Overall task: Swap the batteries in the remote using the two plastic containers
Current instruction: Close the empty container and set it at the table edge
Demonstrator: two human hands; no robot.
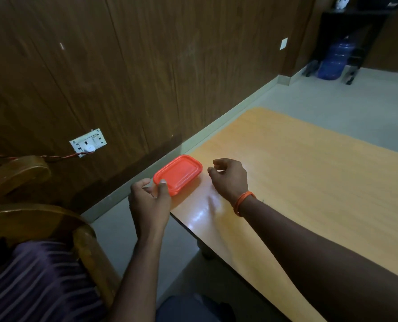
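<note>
A red plastic container (179, 173) with its lid on sits at the near left corner of the wooden table (309, 182). My left hand (150, 198) grips its near corner, thumb on the lid and fingers curled round the side. My right hand (228, 178) hovers just right of the container, fingers loosely curled and holding nothing, not touching it. An orange band circles that wrist. No remote, batteries or second container are in view.
A wood-panelled wall with a socket plate (88, 143) and a plugged cable runs along the left. A wooden chair (30, 205) with a striped cushion stands at the lower left. A blue water jug (336, 60) sits on the floor far back.
</note>
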